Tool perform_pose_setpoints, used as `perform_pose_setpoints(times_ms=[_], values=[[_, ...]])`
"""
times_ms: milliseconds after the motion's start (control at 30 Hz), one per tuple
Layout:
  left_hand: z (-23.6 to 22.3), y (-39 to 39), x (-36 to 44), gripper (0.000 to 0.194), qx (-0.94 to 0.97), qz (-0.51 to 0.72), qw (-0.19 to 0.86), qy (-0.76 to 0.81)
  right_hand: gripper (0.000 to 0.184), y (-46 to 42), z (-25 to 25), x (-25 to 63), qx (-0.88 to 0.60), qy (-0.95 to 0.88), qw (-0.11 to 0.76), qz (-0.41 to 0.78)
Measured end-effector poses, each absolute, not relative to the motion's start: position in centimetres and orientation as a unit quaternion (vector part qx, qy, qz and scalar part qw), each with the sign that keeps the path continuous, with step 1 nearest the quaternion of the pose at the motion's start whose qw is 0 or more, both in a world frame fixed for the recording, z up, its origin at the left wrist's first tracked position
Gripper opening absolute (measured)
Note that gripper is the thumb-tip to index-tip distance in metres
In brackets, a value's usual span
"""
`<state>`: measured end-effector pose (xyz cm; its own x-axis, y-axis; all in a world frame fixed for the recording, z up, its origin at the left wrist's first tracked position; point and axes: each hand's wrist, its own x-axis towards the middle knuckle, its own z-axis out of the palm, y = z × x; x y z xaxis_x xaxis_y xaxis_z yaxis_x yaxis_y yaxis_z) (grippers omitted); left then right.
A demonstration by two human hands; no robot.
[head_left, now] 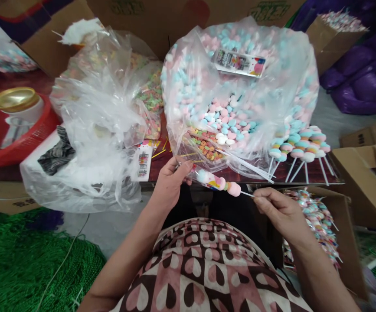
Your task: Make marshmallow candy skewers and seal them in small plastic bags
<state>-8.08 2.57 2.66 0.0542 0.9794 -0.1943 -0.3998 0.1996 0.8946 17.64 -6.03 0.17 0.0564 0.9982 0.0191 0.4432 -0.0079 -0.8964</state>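
Between my hands is a marshmallow skewer [233, 189] with pink and pale blue pieces on a white stick. Part of it lies inside a clear printed wrapper [212, 181]. My left hand [175, 173] pinches the wrapper's end near the table's front edge. My right hand [274, 209] grips the stick's free end between thumb and fingers. Just beyond lies a large open plastic bag of pink, blue and white marshmallows [225, 117]. Small orange and green candy rings [209, 145] sit at its front. More finished-looking skewers [306, 143] rest at the right edge of the table.
A crumpled clear bag [99, 108] with candy rings stands at the left, beside a red basket [41, 125]. Printed wrappers [144, 162] lie near my left hand. A cardboard box of wrapped skewers [321, 225] is below at right. Green strands [28, 260] cover the floor at left.
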Motion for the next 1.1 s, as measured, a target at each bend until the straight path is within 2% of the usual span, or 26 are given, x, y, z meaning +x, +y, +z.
perform_pose_setpoints(times_ms=[67,233,433,533,767,867,1100], values=[[2.5,2.5,-8.2,0.031,0.354,0.531,0.637,0.432,0.026,-6.0,0.1,17.4,-0.616,-0.588,0.389,0.351],[1.9,2.2,-8.6,0.032,0.401,0.527,0.604,0.443,0.023,-6.3,-0.4,16.8,-0.634,-0.523,0.457,0.341],[1.5,2.0,-9.2,0.032,0.46,0.513,0.566,0.453,0.03,-6.1,0.0,17.2,-0.622,-0.576,0.396,0.353],[1.7,1.9,-9.2,0.032,0.484,0.503,0.546,0.463,0.026,-5.8,0.3,17.4,-0.614,-0.608,0.376,0.334],[2.2,1.4,-8.9,0.032,0.511,0.476,0.531,0.48,0.023,-6.0,-1.0,15.6,-0.579,-0.583,0.435,0.369],[2.2,1.4,-8.9,0.032,0.5,0.482,0.54,0.475,0.023,-6.2,-1.9,15.5,-0.573,-0.557,0.452,0.396],[2.0,1.7,-8.6,0.032,0.418,0.508,0.635,0.405,0.02,-6.0,-2.3,15.9,-0.566,-0.533,0.452,0.438]])
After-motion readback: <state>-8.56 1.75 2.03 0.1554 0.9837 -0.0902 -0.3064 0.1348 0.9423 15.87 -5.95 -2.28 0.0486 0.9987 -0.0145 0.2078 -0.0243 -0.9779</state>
